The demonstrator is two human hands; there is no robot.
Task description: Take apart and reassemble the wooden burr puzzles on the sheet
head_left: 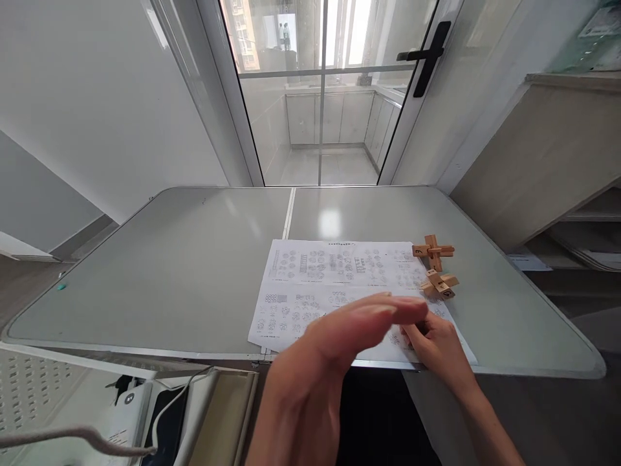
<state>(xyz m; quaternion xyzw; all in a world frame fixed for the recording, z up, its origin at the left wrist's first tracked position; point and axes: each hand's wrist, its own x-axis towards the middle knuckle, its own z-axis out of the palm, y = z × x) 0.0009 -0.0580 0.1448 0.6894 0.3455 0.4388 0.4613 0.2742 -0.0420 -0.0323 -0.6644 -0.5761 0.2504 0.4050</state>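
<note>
My left hand is raised close to the camera, its fingers stretched out and held together, with nothing seen in it. It covers part of a printed sheet with rows of small diagrams. My right hand rests low over the sheet's right front part, fingers curled in. What they hold, if anything, is hidden. Just beyond it, at the sheet's right edge, lie two wooden interlocking puzzles: a cross-shaped one at the back and a second one nearer me, both bearing dark numbers.
The grey table has a metal rim and a seam down its middle. Beyond it stands a glass door with a black handle. At lower left are a white cable and a white box; shelves stand right.
</note>
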